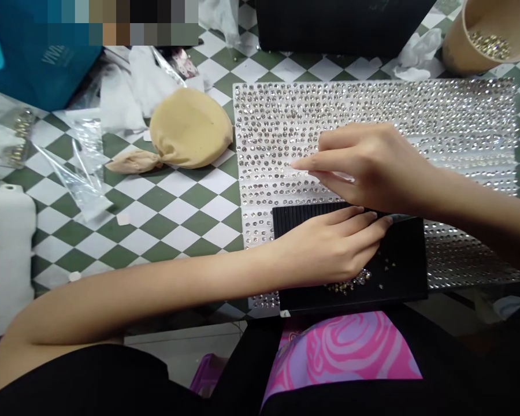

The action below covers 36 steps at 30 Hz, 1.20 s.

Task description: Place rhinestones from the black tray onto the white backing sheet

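Head view: left hand (338, 247), fingers loosely straight, sits nearest the loose rhinestones (353, 282) by the bench's (195, 214) front edge, right hand (370, 164) half-curled over the rhinestone sheet (364, 107), both grips unclear.

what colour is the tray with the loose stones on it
The tray is black, seen best in the head view.

A tabletop patterned in green and white diamonds (169, 211) carries a broad white rectangular sheet set with rows of clear, glittering stones (281, 130), spreading from one to four o'clock. Between ten and eleven o'clock lies a rounded beige fabric pouch with a knotted end (190, 127), and near it, between nine and ten, a crumpled clear plastic bag (89, 173). At two o'clock stands a light-brown round cup (454, 49) containing small gold-toned stones (490, 46).
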{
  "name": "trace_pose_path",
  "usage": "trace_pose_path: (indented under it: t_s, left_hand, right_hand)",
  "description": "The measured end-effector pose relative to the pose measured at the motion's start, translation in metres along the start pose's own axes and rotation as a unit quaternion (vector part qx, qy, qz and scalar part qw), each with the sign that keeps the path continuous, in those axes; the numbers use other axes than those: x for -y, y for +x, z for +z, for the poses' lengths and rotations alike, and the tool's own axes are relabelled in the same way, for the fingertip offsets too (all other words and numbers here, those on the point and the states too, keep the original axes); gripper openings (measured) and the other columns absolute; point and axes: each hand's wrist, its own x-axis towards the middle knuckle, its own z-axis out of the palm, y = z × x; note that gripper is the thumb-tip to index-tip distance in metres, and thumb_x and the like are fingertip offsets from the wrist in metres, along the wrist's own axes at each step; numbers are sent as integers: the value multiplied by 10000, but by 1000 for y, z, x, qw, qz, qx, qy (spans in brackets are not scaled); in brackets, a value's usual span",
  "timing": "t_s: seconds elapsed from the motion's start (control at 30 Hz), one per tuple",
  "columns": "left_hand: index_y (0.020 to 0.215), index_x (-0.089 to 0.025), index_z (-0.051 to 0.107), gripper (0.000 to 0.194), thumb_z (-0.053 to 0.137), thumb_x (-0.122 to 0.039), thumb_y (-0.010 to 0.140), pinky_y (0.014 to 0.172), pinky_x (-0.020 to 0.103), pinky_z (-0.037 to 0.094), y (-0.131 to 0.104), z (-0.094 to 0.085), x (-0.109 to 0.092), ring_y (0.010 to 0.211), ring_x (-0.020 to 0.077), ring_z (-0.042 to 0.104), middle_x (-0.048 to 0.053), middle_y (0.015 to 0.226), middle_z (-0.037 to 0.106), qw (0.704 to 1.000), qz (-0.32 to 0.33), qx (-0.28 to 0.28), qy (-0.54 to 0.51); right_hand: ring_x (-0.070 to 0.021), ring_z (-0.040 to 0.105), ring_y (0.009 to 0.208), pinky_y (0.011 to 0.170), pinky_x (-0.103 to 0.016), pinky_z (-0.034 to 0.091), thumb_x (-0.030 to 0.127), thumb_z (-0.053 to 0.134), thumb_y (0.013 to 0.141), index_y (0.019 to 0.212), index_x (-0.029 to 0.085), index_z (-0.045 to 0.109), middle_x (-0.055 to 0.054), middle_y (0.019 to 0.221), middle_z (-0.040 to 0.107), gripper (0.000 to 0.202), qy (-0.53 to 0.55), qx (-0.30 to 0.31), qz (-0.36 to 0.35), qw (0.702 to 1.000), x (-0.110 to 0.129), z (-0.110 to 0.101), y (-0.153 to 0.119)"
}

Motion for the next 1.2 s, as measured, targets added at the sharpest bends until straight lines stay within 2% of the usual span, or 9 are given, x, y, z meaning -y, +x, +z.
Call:
trace_pose_path:
  t_s: [0.33,0.6,0.9,1.2]
  left_hand:
    - [1082,-39,627,281,425,-111,900,1008,305,516,0,0,0,1092,183,602,94,1181,629,1000,-2,1,-2]
    - [1080,-36,628,274,440,-115,897,997,297,524,1,0,-1,1079,186,609,85,1189,628,1000,0,3,1]
    - [1062,-61,640,296,390,-109,912,982,282,524,1,-1,0,1066,165,614,64,1177,637,1000,-2,-2,13]
    - [1053,-69,645,286,402,-118,910,977,285,533,1,0,0,1076,167,613,65,1175,639,1000,-5,-6,5]
  right_hand:
    - [-95,430,673,574,-257,270,231,373,941,961,142,689,-48,747,534,329,-13,-4,-5,1000,0,2,-1]
    - [-85,447,668,562,-249,279,234,406,939,990,161,694,-36,753,548,302,-18,-22,2,1000,1,-4,0]
    - [-74,451,651,561,-229,298,313,268,978,1007,183,698,-14,710,477,450,-15,-51,-34,998,-1,3,5]
    - [-67,470,666,552,-217,301,316,242,980,995,176,699,-11,715,494,478,-21,-62,-43,997,-2,6,4]
